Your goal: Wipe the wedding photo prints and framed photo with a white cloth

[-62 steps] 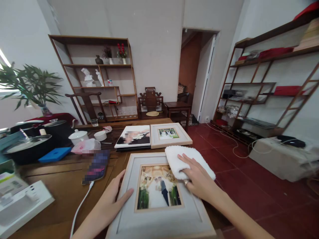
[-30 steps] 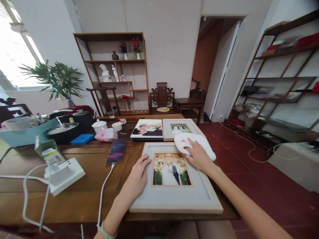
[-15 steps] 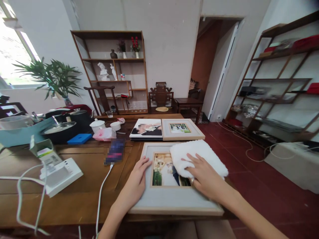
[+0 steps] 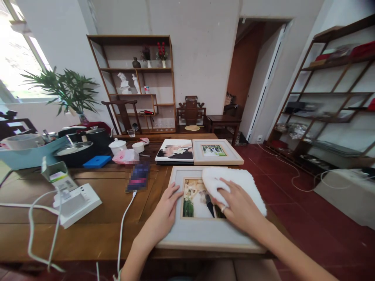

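Observation:
A picture frame with a pale wood edge, a wide grey mat and a photo in the middle lies flat at the table's front edge. My left hand rests on the frame's left side, fingers stretched out over the mat. A fluffy white cloth covers the upper right part of the frame and hangs past its right side. My right hand, with a ring on one finger, grips the cloth and presses it onto the frame. Part of the photo is hidden beneath the cloth and hand.
Behind lie a second wood frame and a white-edged photo panel. Left of my left hand are a phone on a white cable, a white box, a blue box and a lidded pan.
My right hand and the cloth have shifted slightly, and the cloth's near-left part looks more bunched under the fingers. The left hand stays on the frame. The whole view has swung a little.

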Tool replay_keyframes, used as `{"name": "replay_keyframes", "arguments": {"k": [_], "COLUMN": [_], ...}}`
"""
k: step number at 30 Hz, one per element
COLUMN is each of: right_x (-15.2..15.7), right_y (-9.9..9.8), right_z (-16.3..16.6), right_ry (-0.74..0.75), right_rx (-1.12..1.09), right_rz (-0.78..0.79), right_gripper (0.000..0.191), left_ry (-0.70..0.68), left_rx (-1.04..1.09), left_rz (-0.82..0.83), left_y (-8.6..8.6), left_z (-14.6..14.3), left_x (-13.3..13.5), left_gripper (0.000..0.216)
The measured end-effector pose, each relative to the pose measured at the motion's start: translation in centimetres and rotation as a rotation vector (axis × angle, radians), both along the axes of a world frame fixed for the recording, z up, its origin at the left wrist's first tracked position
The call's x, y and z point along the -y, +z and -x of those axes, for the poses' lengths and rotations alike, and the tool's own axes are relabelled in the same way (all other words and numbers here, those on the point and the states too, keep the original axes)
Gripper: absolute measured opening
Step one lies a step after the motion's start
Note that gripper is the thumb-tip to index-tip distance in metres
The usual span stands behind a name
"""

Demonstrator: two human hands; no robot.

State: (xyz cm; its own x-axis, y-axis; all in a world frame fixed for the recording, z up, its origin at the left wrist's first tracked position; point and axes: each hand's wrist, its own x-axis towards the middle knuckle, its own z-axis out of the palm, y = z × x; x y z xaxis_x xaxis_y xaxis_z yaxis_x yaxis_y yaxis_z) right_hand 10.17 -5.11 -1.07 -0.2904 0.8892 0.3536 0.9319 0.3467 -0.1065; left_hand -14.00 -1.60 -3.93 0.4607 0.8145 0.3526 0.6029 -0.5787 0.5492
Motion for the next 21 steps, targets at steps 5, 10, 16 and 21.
{"name": "replay_keyframes", "arguments": {"k": [5,10,16,21], "right_x": [-5.0,-4.1,3.4,7.1], "right_y": [0.1,0.1,2.6,5.0], "right_z": [-1.4,-0.9,0.7,2.1], "right_ry": [-0.058,0.058,0.148,0.251], "right_rx": [0.049,0.081,0.031,0.006], "right_rz": [-0.026,0.107,0.318,0.515], "right_gripper": [0.039,0.048,0.045,0.035], "left_ry": [0.032,0.081,0.088,0.079], "left_rx": [-0.011,0.015,0.002,-0.016], "left_rz": [-0.017,-0.073,-0.069,-0.063], "left_y": [-0.3,-1.3,-1.3,-1.2], "left_z": [0.0,-0.2,-0.2,-0.2], "left_x": [0.0,-0.2,-0.3,-0.3], "left_gripper": [0.040,0.043,0.041,0.041]}}
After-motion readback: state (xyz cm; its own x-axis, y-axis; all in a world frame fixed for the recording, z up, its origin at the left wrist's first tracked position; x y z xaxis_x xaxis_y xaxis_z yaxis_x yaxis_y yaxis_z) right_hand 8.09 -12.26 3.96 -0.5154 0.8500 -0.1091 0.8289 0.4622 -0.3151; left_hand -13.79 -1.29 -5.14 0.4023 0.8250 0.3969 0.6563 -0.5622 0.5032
